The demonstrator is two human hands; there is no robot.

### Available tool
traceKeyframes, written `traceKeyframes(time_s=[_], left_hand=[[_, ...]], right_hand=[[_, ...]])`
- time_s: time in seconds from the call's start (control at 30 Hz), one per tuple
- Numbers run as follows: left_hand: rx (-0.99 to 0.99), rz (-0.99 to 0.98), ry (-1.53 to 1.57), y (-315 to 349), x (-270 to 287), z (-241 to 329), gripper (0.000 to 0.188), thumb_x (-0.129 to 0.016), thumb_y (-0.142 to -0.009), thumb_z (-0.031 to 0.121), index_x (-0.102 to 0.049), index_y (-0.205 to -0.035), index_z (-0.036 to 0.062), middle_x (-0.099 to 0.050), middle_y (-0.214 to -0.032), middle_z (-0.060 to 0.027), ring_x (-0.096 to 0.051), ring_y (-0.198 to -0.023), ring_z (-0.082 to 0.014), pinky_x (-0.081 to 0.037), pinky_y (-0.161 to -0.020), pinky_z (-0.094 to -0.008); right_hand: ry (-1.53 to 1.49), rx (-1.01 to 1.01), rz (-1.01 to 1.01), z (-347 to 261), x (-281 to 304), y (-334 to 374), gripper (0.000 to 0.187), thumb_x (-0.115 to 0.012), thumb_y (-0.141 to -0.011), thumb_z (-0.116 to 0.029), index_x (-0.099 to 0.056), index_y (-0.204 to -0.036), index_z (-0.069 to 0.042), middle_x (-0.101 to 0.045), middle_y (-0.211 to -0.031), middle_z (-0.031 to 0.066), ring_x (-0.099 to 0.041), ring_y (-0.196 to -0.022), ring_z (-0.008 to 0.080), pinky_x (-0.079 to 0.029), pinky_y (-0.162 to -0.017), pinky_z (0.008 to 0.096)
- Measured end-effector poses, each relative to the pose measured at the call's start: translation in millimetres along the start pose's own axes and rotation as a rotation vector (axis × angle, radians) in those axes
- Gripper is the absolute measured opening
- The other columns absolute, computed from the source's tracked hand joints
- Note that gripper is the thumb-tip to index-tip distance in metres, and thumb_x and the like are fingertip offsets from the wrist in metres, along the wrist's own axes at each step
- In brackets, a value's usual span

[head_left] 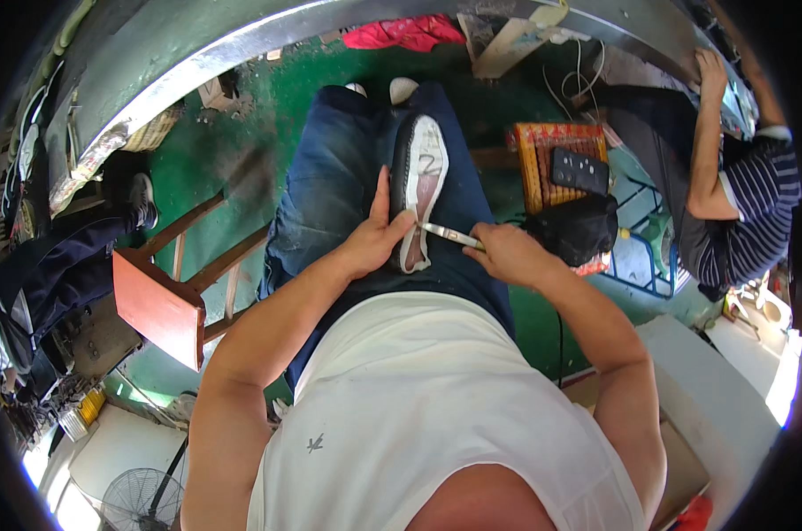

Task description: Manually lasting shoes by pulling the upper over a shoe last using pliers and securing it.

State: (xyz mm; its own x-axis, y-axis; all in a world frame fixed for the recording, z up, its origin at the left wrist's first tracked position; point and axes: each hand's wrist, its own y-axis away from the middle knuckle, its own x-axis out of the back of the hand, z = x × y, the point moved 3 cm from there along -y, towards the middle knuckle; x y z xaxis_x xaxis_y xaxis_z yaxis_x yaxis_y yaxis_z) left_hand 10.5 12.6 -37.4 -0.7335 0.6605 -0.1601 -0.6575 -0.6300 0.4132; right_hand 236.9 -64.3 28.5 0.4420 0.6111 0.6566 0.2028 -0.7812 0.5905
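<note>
An unfinished shoe [428,159] lies bottom up across my lap, toe pointing away from me. Its underside shows a white rim around a pale and brownish insole, with dark upper material along the edge. My left hand [372,237] holds the shoe's left side, thumb pressed on the underside near the waist. In my right hand [512,254] are metal pliers [452,234], gripped by the handles. Their tip meets the shoe's right edge close to my left thumb. Whether the jaws pinch any material is too small to tell.
A wooden stool [160,305] stands at left. To the right, a slatted seat [538,164] carries a black device [579,171] and a black bag [578,228]. A co-worker in a striped shirt [759,199] sits far right. A metal-edged bench [233,49] curves across the front.
</note>
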Motion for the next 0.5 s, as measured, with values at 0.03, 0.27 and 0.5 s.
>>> traceKeyframes(time_s=[0.03, 0.27, 0.5], left_hand=[[0.004, 0.037, 0.006, -1.5, -1.9, -3.2, 0.088, -0.056, -0.104, 0.029, 0.008, -0.162, 0.0165, -0.025, -0.162, -0.0181, -0.033, -0.145, -0.0248, -0.029, -0.117, -0.0323], [-0.165, 0.313, -0.241, -10.6, -11.8, -6.6, 0.085, -0.06, -0.098, 0.018, -0.003, -0.161, 0.0063, -0.035, -0.154, -0.0236, -0.04, -0.14, -0.0309, -0.033, -0.115, -0.0352], [-0.106, -0.037, -0.46, 24.8, 0.9, -1.1, 0.123, -0.077, -0.084, 0.024, 0.02, -0.154, -0.005, -0.006, -0.162, -0.0337, -0.008, -0.153, -0.0418, -0.014, -0.124, -0.0401]], right_hand=[[-0.083, 0.046, -0.066, 0.9, 5.5, 2.8, 0.033, -0.064, -0.096, -0.031, -0.06, -0.094, 0.001, -0.068, -0.087, 0.0243, -0.068, -0.086, 0.0424, -0.053, -0.076, 0.0514], [-0.581, 0.022, 0.091, -25.3, 38.8, -13.6, 0.035, -0.057, -0.1, -0.035, -0.059, -0.097, 0.0, -0.067, -0.078, 0.0198, -0.068, -0.074, 0.0336, -0.052, -0.067, 0.0433], [-0.288, 0.059, 0.03, -19.4, 38.5, -23.0, 0.045, -0.053, -0.101, -0.043, -0.06, -0.097, 0.001, -0.066, -0.088, 0.0277, -0.065, -0.088, 0.0471, -0.05, -0.077, 0.0531]])
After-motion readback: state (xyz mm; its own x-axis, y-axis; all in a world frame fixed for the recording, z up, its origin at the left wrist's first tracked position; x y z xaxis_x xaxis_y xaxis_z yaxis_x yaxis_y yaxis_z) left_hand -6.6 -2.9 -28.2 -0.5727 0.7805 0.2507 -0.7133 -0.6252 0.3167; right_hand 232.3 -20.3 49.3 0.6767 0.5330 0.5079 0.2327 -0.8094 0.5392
